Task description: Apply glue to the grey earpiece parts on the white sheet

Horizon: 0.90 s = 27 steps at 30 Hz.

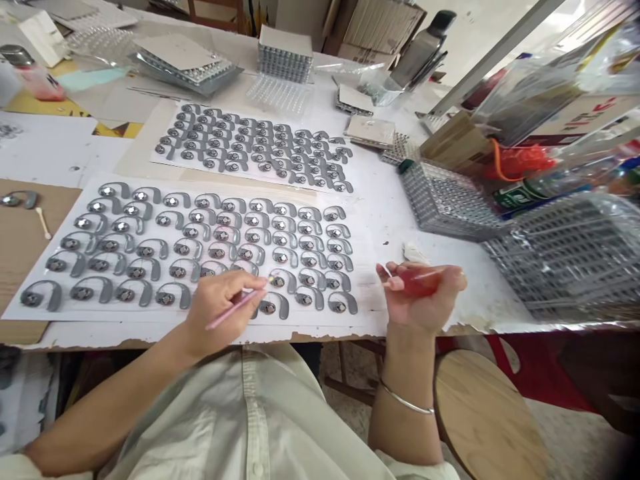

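Note:
My left hand (220,310) pinches a thin pink stick (235,310), its pale tip beside a grey ear-hook piece (283,281) on the near white sheet. In my right hand (420,303) is a small squeeze bottle (421,283) of red liquid, held on its side with its thin nozzle pointing left, just right of the sheet. Rows of grey ear-hook pieces, each with a round, shiny metal-looking end, cover the near sheet (367,260). My left hand hides some of those in the front rows.
Behind lies a second sheet of ear-hook pieces (260,150). A cotton swab (43,223) and one loose piece (19,199) are at left. Stacked trays (450,200) and a clear-wrapped stack (570,253) stand at right. A round wooden stool (487,413) is below the table edge.

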### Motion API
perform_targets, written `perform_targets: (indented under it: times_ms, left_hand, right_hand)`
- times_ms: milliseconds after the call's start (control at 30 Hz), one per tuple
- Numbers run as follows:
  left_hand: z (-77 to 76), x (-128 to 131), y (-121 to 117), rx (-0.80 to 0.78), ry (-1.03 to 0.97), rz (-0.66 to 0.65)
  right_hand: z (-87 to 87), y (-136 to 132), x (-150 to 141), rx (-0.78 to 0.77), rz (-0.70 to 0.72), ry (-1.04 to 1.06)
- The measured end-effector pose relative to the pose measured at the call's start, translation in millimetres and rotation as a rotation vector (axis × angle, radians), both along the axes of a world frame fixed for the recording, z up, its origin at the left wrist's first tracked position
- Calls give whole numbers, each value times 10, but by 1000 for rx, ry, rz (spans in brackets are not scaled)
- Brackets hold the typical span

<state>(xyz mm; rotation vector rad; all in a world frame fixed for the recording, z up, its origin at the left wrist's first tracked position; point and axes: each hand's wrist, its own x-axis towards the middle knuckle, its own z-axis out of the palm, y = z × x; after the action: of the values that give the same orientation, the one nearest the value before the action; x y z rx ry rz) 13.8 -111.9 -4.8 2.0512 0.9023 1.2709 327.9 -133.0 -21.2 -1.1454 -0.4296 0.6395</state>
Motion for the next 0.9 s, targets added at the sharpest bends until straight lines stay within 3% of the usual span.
perform_targets:
  times_ms: [100,200,267,367,600,900]
  left_hand:
    - [-127,155,-146,161,19,-97]
    - [-240,293,-264,350,138,-76]
    - [-280,355,-303,405,184,-59]
    - [-307,411,-316,434,218,-49]
    - [-378,443,-330,478,195,-38]
    - [-352,424,-334,469,179,-29]
  right_hand:
    - [-14,-13,-171,63,-61,-43]
    - [-66,-9,-411,124,-66,-132]
    - [-91,8,-567,196,-82,-301]
    - [-78,32,-749,266,-107,-528]
    - [-9,67,-888,309,30,-902]
    - [-68,89,-867,272,33,-983]
